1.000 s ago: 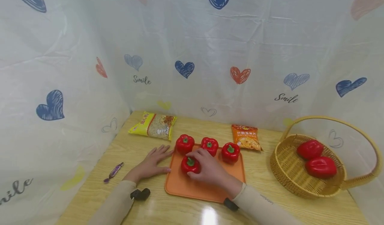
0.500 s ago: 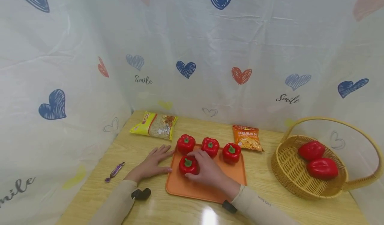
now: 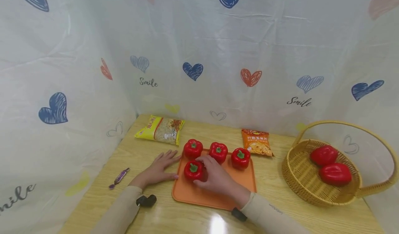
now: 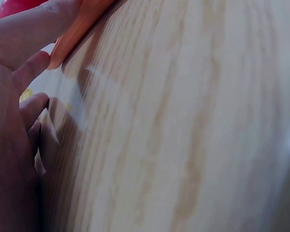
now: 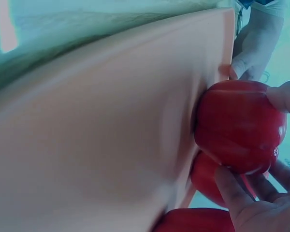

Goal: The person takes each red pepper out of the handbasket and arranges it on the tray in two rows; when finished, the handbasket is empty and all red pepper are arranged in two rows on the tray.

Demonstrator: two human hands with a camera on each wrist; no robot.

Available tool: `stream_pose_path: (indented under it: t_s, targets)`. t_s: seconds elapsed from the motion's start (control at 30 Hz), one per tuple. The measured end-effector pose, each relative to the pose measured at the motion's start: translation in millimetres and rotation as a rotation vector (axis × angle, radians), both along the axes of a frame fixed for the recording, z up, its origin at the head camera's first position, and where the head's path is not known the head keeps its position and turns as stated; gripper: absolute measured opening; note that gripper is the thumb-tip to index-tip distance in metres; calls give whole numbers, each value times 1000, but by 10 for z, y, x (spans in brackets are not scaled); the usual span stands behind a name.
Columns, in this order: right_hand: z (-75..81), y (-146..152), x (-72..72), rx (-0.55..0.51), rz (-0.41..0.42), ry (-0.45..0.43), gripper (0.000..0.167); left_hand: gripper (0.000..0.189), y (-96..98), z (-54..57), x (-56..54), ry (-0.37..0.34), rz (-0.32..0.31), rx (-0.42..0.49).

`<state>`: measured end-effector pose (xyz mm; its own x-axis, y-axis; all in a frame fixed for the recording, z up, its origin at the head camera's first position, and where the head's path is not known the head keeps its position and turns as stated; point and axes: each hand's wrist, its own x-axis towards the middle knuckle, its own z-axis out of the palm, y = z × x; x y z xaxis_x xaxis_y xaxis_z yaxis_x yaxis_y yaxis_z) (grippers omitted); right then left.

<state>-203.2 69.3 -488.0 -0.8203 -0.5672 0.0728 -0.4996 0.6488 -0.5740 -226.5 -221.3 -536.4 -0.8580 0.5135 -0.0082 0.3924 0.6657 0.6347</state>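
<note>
Nudged toward 9 o'clock since earlier: front red bell pepper (image 3: 191, 174); from here, reads as fine positioning. Wicker basket (image 3: 291, 179) at 3 of the orange tray (image 3: 199, 197). Left hand (image 3: 157, 172) at tray's 9, fingers spread. Right hand (image 3: 217, 177) curls thumb and fingers round that pepper, tray's 10. Three other red bell peppers (image 3: 219, 154), 11 to 2. Purple-wrapped candy (image 3: 119, 178), farther 9.

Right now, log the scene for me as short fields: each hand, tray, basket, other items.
Right hand: gripping the nearest red pepper, stem up
Left hand: fingers spread, thumb at the left edge of the orange tray
Tray: three more red peppers along its far side
Basket: right of tray, two red peppers inside
Other items: yellow packet back left; orange packet behind tray; wrapped candy left of the left hand
</note>
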Motion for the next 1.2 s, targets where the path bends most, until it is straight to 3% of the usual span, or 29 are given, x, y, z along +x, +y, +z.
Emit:
stream_pose_path:
  t_s: [0.53, 1.2]
  targets:
    - [-2, -157, 36, -44, -40, -24, 69, 84, -7, 12, 2, -20, -2, 6]
    - [8, -144, 42, -41, -49, -57, 71, 85, -2, 19, 2, -6, -12, 12]
